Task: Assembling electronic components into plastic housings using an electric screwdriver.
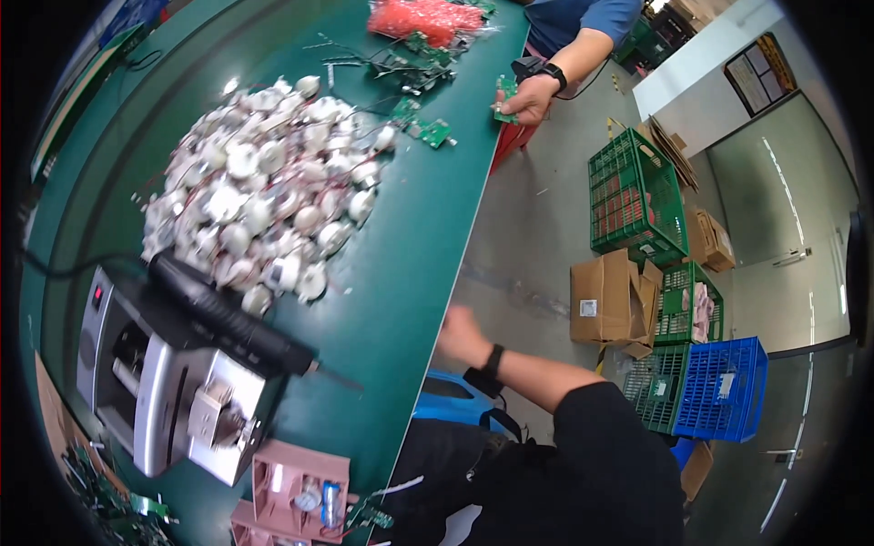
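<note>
The person's right hand [464, 337] is blurry by the edge of the green table [414, 237]; you can't tell if it's open or closed. Left of it, not touching, are a black thin-tipped tool [228, 314] and a pile of round white parts [264, 173].

table [410, 237]: green | round parts [243, 160]: white | trays [319, 455]: pink | crate [719, 414]: blue

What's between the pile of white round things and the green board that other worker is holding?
In the head view, loose green circuit boards lie beside the pile, then bare tabletop before the held circuit board.
</note>
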### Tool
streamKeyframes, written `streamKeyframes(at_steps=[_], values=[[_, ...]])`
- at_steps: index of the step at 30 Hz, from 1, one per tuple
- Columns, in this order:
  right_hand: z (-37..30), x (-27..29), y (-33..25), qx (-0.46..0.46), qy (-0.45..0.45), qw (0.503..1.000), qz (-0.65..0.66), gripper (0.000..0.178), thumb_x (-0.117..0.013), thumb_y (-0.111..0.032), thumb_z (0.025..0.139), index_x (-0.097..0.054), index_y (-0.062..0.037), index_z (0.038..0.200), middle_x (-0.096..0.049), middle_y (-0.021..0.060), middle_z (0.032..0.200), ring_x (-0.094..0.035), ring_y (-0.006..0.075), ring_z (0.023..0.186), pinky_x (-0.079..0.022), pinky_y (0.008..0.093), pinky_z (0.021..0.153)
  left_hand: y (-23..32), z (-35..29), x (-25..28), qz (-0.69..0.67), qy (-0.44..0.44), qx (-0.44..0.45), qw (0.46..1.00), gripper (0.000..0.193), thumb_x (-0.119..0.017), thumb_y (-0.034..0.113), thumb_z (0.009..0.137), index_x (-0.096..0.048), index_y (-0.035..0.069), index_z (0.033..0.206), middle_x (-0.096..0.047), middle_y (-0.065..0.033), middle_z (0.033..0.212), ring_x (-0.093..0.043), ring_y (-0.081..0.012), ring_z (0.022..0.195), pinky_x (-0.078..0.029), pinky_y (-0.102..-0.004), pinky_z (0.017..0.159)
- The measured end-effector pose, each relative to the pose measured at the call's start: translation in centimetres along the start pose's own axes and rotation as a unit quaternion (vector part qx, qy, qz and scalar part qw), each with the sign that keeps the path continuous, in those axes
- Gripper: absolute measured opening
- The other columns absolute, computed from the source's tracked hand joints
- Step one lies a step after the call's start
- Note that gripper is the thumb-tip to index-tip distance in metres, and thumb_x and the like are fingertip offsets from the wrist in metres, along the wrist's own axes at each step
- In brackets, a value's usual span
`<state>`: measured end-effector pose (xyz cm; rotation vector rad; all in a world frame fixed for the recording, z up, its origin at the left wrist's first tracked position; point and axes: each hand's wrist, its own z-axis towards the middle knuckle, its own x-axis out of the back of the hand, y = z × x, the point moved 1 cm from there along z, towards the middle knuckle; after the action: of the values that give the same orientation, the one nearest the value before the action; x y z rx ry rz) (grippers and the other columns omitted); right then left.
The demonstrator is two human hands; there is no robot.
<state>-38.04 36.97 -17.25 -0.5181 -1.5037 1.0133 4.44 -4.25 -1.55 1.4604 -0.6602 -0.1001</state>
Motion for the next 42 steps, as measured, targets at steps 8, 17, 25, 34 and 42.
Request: streamKeyframes(at_steps=[8,17,25,34,42], values=[[14.1,11.8,-8.4,0.251,0.139,0.958,0.007,0.015,-0.080,-0.005,0.087,-0.066,-0.0039,0.083,-0.060,0.0046,0.069,-0.058,0.0168,0.057,-0.045,0.0318,0.054,4.8,0.6,-2.4,0.413,0.104,0.047,0.904,0.048,-0.055,0.039,0.109,-0.070,-0.007,0.112,-0.068,-0.0292,0.112,-0.062,-0.0286,0.099,-0.050,-0.0457,0.094],[15.7,11.0,-7.3,0.307,0.110,0.945,0.014,0.022,-0.086,-0.011,0.080,-0.064,-0.0085,0.075,-0.060,0.0037,0.065,-0.060,0.0231,0.056,-0.047,0.0353,0.053,3.1,1.1,-0.1,0.284,0.008,0.055,0.957,0.032,-0.072,0.009,0.093,-0.060,-0.004,0.119,-0.064,-0.0169,0.117,-0.060,-0.0270,0.104,-0.053,-0.0391,0.092],[15.7,11.0,-7.1,0.305,0.120,0.945,0.017,0.023,-0.086,-0.011,0.080,-0.064,-0.0085,0.074,-0.062,0.0035,0.065,-0.061,0.0226,0.056,-0.047,0.0349,0.053,-0.8,5.3,3.9,0.180,-0.147,-0.100,0.967,0.041,-0.073,0.007,0.090,-0.055,-0.003,0.126,-0.060,-0.0149,0.123,-0.058,-0.0268,0.110,-0.051,-0.0408,0.096],[16.7,9.2,-8.5,0.302,0.088,0.949,0.030,0.020,-0.085,-0.011,0.082,-0.067,-0.0060,0.074,-0.064,0.0053,0.066,-0.062,0.0223,0.057,-0.048,0.0345,0.053,-6.2,7.0,9.7,0.171,-0.087,0.101,0.976,0.040,-0.065,0.019,0.100,-0.053,-0.001,0.133,-0.062,-0.0137,0.119,-0.060,-0.0244,0.109,-0.049,-0.0385,0.100],[14.6,11.3,-11.6,0.163,0.073,0.980,-0.086,0.019,-0.082,-0.012,0.090,-0.067,-0.0025,0.080,-0.062,0.0069,0.065,-0.056,0.0162,0.054,-0.045,0.0322,0.053,3.9,4.7,-2.8,0.180,-0.091,0.028,0.979,0.020,-0.068,0.012,0.101,-0.064,0.002,0.117,-0.064,0.0003,0.095,-0.057,-0.0076,0.085,-0.047,-0.0233,0.078]])
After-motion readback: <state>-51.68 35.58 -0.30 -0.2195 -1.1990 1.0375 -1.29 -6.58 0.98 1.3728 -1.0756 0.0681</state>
